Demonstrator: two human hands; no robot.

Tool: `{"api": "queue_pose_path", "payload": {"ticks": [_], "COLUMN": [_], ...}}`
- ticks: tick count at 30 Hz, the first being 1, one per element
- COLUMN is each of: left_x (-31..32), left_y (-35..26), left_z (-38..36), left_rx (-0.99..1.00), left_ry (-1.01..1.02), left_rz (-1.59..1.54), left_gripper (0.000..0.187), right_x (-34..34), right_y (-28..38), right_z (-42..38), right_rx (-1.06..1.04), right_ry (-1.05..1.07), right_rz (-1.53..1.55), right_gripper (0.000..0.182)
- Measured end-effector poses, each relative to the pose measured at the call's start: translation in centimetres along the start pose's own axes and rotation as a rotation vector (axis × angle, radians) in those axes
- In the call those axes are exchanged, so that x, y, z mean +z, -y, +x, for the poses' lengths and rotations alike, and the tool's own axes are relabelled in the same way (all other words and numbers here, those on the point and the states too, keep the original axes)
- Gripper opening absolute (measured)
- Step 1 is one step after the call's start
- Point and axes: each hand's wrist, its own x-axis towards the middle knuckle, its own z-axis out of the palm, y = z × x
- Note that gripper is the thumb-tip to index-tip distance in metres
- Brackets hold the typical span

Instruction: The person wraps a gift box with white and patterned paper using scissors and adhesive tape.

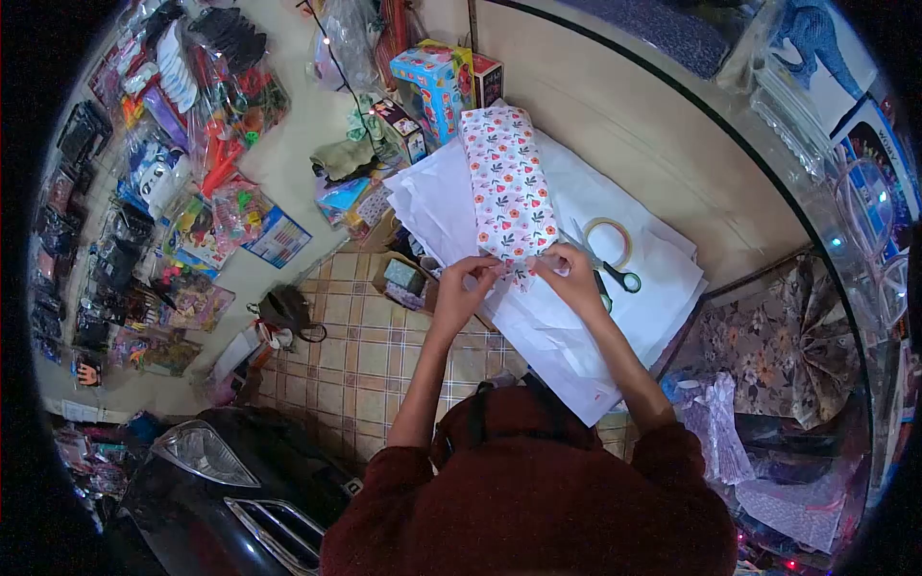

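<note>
A long box wrapped in white floral paper [507, 182] lies on large white sheets [586, 355]. At its near end, my left hand [468, 281] pinches the left side of the loose paper flap. My right hand [569, 276] is closed on the flap's right side, fingertips at the paper. Scissors with black and green handles [626, 279] lie just right of my right hand, partly hidden by it. A roll of tape [608, 243] rests flat on the sheets behind the scissors.
Toy boxes [429, 86] stand behind the sheets at the back left. A small open carton [403, 280] is left of my left hand. Packaged goods hang on the left wall. A curved edge [768, 182] runs along the right, and a black motorbike [221, 480] stands lower left.
</note>
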Motion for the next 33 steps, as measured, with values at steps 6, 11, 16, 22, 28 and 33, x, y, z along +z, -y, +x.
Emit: {"api": "queue_pose_path", "payload": {"ticks": [6, 11, 16, 22, 28, 33], "left_x": [0.4, 0.9, 0.6, 0.3, -0.5, -0.7], "left_y": [-1.0, -0.7, 0.6, 0.4, 0.1, 0.3], "left_z": [-0.4, 0.0, 0.3, 0.3, 0.2, 0.4], "left_rx": [0.18, 0.283, 0.233, 0.183, 0.174, 0.151], "left_ry": [-0.164, -0.272, -0.139, -0.058, 0.013, 0.027], "left_rz": [0.445, 0.386, 0.299, 0.186, 0.178, 0.15], "left_gripper": [0.01, 0.011, 0.012, 0.012, 0.015, 0.019], "right_x": [-0.1, 0.0, 0.8, 0.4, -0.5, -1.5], "right_y": [2.5, 3.1, 0.5, -1.0, -1.1, 0.8], "right_z": [-0.3, -0.7, -0.3, 0.0, 0.3, 0.0], "right_rx": [-0.162, -0.197, -0.244, -0.102, -0.098, -0.041], "right_ry": [-0.227, -0.304, -0.231, -0.043, 0.048, 0.088], "right_rz": [-0.383, -0.495, -0.325, -0.167, -0.101, -0.116], "right_gripper": [0.025, 0.024, 0.025, 0.029, 0.031, 0.029]}}
